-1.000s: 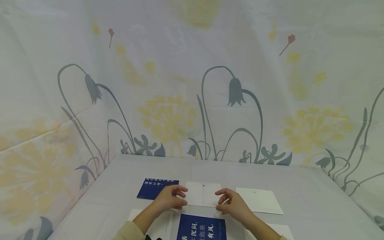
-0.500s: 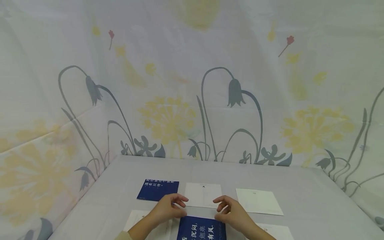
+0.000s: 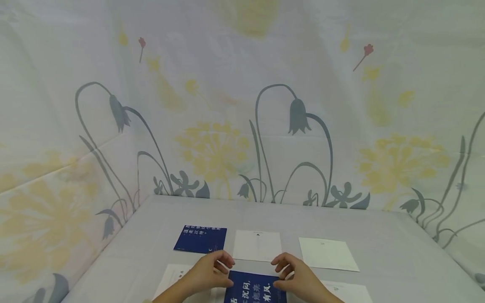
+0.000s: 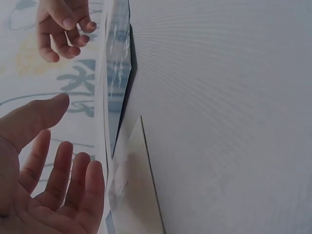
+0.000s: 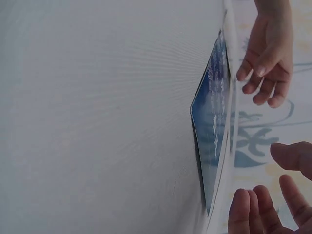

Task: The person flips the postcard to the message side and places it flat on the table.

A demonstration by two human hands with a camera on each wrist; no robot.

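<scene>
A dark blue card (image 3: 255,290) with white characters lies at the near middle of the table, cut off by the frame's lower edge. My left hand (image 3: 212,271) hovers over its left far corner, while my right hand (image 3: 295,275) is over the right far corner. Both hands have loosely bent fingers and hold nothing. In the left wrist view, a gap separates the left hand (image 4: 58,180) from the blue card (image 4: 117,63). The right wrist view likewise shows the right hand (image 5: 268,204) apart from the card (image 5: 212,112).
Behind the hands lie another blue card (image 3: 201,240), a white card (image 3: 257,245) and a pale card (image 3: 327,253) in a row. White cards flank the near blue one at left (image 3: 172,273) and right (image 3: 352,292). A flower-print cloth (image 3: 227,105) hangs behind the table.
Both hands have drawn back toward the person, from beside the middle white card to above the near blue card. The cards look unmoved.
</scene>
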